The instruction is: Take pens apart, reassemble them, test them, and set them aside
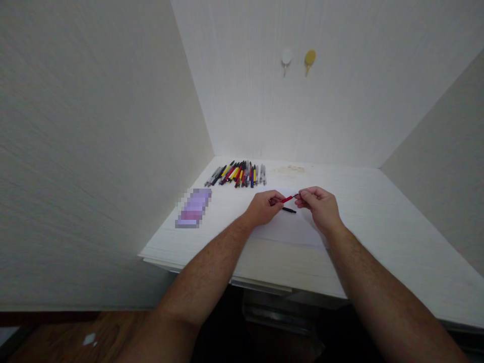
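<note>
My left hand (266, 206) is closed around a red pen barrel (287, 199), which points up to the right. At the barrel's right end, my right hand (315, 204) pinches a thin dark piece that meets the barrel. Just below the fingers a black pen part (289, 210) lies on a white sheet of paper (289, 234). Behind and to the left, a row of several pens (238, 174) in black, red, yellow, blue and clear lies on the white desk (223, 212).
A blurred purple item (193, 207) lies at the desk's left side. Walls enclose the desk at the left, back and right. A white hook (286, 57) and a yellow hook (310, 57) are on the back wall. The desk's front edge is below my forearms.
</note>
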A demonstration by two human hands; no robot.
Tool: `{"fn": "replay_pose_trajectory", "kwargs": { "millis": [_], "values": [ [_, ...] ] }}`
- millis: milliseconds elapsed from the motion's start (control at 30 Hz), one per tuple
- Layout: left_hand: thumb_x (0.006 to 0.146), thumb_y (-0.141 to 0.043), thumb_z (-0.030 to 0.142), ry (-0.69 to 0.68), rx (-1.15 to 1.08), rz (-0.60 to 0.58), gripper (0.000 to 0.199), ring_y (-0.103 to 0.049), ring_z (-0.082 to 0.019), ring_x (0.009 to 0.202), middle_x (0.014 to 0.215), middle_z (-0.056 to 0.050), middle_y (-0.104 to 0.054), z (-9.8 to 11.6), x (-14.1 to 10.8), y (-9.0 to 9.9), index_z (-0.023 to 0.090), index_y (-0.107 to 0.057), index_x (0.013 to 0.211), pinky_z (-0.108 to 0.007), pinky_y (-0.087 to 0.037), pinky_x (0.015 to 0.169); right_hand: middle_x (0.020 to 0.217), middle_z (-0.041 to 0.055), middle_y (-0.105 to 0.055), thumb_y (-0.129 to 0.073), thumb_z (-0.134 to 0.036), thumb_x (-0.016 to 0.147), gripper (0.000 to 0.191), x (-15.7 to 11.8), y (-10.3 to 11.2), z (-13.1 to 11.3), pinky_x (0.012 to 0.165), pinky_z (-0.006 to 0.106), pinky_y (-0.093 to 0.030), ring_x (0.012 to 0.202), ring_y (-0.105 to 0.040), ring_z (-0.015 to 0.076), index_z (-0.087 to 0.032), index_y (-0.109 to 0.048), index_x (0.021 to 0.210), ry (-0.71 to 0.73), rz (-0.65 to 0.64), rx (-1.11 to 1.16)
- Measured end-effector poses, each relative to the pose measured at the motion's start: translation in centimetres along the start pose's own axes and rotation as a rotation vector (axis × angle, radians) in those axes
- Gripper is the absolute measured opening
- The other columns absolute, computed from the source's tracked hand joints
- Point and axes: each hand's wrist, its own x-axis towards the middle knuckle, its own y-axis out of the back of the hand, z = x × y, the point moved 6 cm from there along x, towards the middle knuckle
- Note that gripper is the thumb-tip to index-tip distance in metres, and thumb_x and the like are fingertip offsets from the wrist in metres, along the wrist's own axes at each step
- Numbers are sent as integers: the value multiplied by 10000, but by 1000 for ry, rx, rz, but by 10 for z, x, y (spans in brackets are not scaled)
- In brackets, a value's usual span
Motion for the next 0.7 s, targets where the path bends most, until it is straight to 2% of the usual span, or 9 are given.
{"fn": "replay_pose_trajectory", "kwargs": {
  "millis": [267, 533, 700],
  "values": [
    [739, -609, 172, 9, -23, 14, 164, -559, -99, 623, 702, 7, -666, 1, 2, 2, 157, -695, 878, -210, -441, 600, 714, 51, -721, -751, -381, 684, 250, 0, -3, -3, 603, 296, -566, 572, -654, 140, -163, -659, 765, 18, 5, -25],
    [744, -620, 222, 11, -26, 12, 164, -547, -105, 605, 678, 10, -646, -3, 2, 3, 164, -686, 882, -214, -432, 577, 773, 51, -726, -753, -404, 683, 338, 2, 1, -2, 621, 294, -565, 607, -660, 137, -169, -682, 916, 25, 13, 24],
    [739, -627, 225, 1, -3, 8, 155, -545, -105, 608, 687, 9, -651, -2, 2, 3, 168, -690, 868, -213, -428, 574, 713, 39, -710, -763, -409, 672, 297, 2, 2, -3, 596, 282, -554, 571, -638, 128, -165, -667, 811, 42, 41, 3]
  ]
}}
